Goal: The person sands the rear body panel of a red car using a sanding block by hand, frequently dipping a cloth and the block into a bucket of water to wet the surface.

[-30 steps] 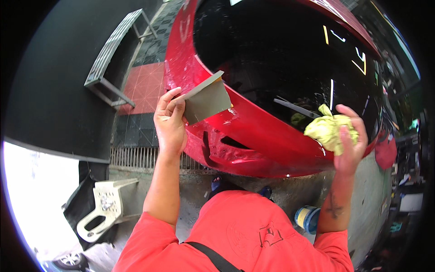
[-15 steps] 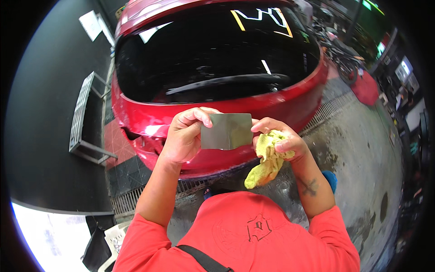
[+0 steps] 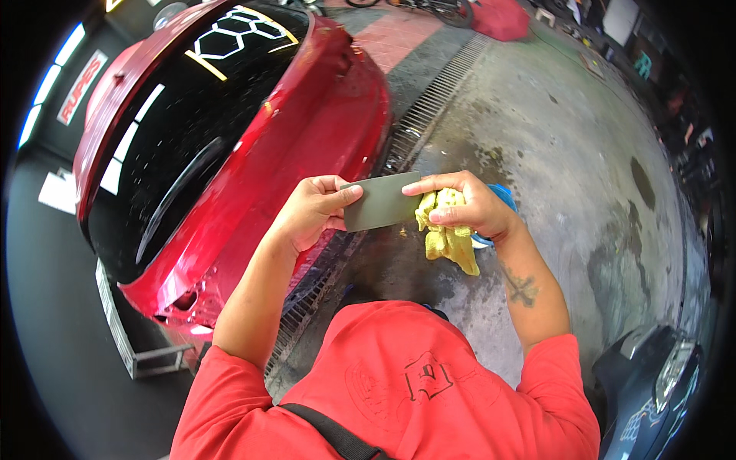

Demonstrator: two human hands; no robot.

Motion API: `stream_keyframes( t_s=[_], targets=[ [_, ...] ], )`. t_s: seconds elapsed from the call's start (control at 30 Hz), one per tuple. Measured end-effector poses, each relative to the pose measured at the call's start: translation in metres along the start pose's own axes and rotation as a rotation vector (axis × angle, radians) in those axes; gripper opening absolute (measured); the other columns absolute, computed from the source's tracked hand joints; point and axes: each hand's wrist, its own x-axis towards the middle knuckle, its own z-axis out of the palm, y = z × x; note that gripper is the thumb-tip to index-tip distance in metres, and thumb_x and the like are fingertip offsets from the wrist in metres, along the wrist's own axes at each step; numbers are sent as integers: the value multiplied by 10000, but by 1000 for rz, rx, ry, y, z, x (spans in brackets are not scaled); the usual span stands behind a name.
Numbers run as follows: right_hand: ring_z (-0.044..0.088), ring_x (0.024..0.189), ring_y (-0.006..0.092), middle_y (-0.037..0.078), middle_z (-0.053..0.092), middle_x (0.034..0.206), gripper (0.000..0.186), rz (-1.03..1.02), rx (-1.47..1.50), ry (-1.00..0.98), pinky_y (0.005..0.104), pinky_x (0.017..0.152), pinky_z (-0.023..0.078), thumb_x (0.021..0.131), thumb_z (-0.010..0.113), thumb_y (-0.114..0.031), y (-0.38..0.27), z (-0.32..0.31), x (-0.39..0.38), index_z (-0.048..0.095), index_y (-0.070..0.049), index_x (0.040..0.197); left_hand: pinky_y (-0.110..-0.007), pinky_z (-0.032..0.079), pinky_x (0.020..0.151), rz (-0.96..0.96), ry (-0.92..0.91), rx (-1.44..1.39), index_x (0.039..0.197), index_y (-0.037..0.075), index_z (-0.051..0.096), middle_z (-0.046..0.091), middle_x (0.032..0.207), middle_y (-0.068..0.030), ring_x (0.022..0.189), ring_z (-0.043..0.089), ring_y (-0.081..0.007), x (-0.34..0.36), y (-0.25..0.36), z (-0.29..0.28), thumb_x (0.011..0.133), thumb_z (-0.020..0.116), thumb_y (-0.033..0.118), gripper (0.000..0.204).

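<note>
A flat grey-green sheet [image 3: 377, 207] is pinched at its left end by my left hand [image 3: 322, 211]. My right hand [image 3: 468, 207] grips a bunched yellow cloth [image 3: 448, 245] and touches the sheet's right end with a fingertip. Both forearms come up from below, and the sheet is held level over the floor, just right of a red car's rear [image 3: 322, 130], which has a dark rear window [image 3: 169, 176].
A metal drain grate [image 3: 418, 115] runs along the wet concrete floor [image 3: 583, 192]. A blue bucket [image 3: 502, 198] is partly behind my right hand. A metal bench [image 3: 123, 330] stands by the dark left wall; a dark vehicle [image 3: 644, 391] is at lower right, a red umbrella [image 3: 498, 19] at the back.
The view has swung right, so the car now lies to the left. My right hand has come in from the window to the sheet, bringing the cloth along.
</note>
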Motion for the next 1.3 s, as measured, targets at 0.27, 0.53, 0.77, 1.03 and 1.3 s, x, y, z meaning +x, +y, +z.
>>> stream_keyframes(
  t_s=[0.27,0.53,0.77,1.03,1.3],
  targets=[
    [751,938,126,97,814,1083,485,81,54,251,291,864,600,923,837,-141,38,-118,-43,757,24,1372,-270,631,725,-75,-208,302,1084,62,729,779,967,-29,835,741,-116,148,-4,79,981,851,55,159],
    [695,1268,227,143,710,1404,451,74,123,786,382,1099,565,1036,719,-190,82,-259,-84,665,-17,1449,-346,625,820,-141,-358,585,1309,5,722,779,1068,-58,959,725,-148,318,-65,164,1027,771,129,312],
    [640,1410,381,218,664,1508,635,-183,1073,1082,563,1202,515,1131,493,-465,130,-355,-183,570,20,1534,-424,639,930,-489,-270,273,1442,59,626,759,1269,-88,1078,775,-220,423,-134,168,1061,706,87,390],
    [738,1229,335,110,763,1309,401,184,1074,1274,530,1101,583,1071,676,-367,304,-432,-208,713,-52,1317,-334,636,764,-495,-16,189,1279,9,682,787,1077,-106,896,788,-180,434,-225,230,1022,729,-8,262],
    [759,1083,242,177,741,1245,938,843,-50,650,398,907,631,763,1054,-430,477,-508,-164,585,22,1439,-493,625,883,-295,153,768,1463,37,586,770,1114,-292,979,794,-417,493,-389,332,938,705,-20,541]
  ],
)
